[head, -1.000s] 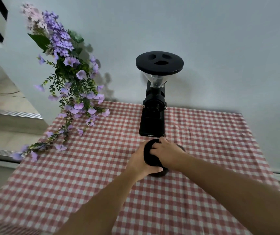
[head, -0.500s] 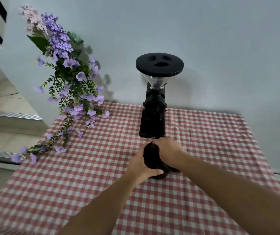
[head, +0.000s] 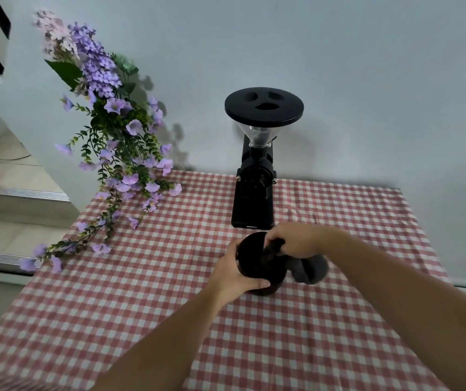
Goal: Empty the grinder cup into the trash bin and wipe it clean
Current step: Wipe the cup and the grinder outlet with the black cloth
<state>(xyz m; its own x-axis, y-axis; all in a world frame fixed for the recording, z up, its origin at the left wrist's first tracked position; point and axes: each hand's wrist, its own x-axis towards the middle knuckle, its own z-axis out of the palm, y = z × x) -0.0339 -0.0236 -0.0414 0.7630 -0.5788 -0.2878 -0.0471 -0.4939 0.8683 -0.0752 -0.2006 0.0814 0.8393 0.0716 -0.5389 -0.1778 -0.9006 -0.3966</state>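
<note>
Your red-and-white checked tablecloth [head: 339,320] lies bare to the right edge and toward you. A spray of purple artificial flowers [head: 113,142] overhangs its far-left corner. The black coffee grinder [head: 255,176] stands against the wall. Just before it, your left hand [head: 233,273] grasps the dark round grinder cup [head: 257,263], tilted; contents indiscernible. Your right hand [head: 299,239] clenches a grey cloth [head: 309,269] at the cup's mouth.

Soft, even daylight fills the room with no glare. The flowers [head: 107,142] cast faint shadows rightward on the wall [head: 367,66]. The wide lens bows the bench [head: 353,320] edges. Motion blurs the right hand [head: 296,241] and the near corners.
</note>
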